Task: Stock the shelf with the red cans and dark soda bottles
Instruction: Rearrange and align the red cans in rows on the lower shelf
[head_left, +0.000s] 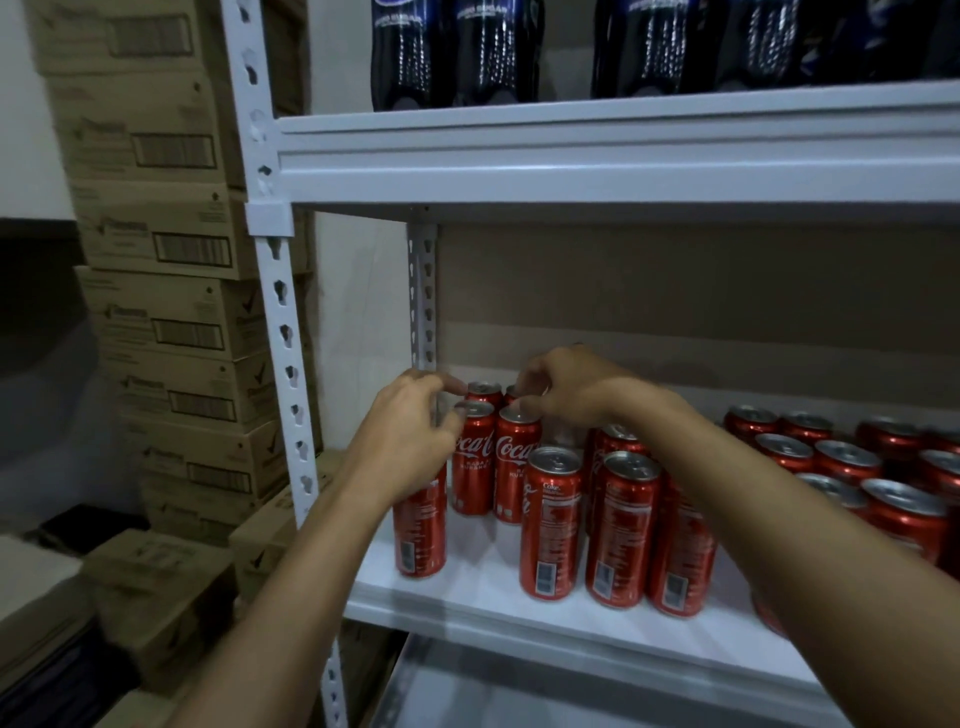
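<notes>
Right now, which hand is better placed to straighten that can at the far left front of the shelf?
Probably the left hand. It hovers right over the far-left front can, fingers curled above its top. The right hand is over the back-row cans, further right, and would have to cross over.

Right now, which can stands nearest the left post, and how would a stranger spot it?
Find the white shelf holding the red cans. At its front left corner, beside the slotted white post, one can stands alone. The left hand covers its top, and it shows small print, not the logo.
</notes>
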